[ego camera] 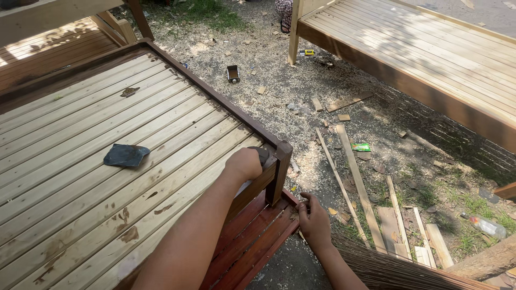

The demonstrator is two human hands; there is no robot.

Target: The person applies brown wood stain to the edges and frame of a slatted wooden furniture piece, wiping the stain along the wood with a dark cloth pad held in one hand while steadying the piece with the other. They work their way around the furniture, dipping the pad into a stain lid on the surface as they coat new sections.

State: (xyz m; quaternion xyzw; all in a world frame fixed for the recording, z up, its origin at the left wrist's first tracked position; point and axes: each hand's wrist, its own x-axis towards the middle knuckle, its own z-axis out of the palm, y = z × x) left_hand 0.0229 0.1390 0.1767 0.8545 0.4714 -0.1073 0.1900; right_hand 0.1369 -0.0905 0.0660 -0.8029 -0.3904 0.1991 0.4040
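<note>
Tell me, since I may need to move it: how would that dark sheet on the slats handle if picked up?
The dark sheet looks thin with a curled edge, so probably floppy and light. It lies flat on the slats, so unlikely to roll. Its matte surface suggests it is not slippery.

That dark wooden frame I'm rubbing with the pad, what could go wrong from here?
1. The left hand presses a dark pad right at the corner post; it may slip off the edge and scrape knuckles.
2. The right hand braces on the red lower slats, so splinters or a fresh-finish smudge seem possible.
3. Loose wood strips on the ground could trip you.
</note>
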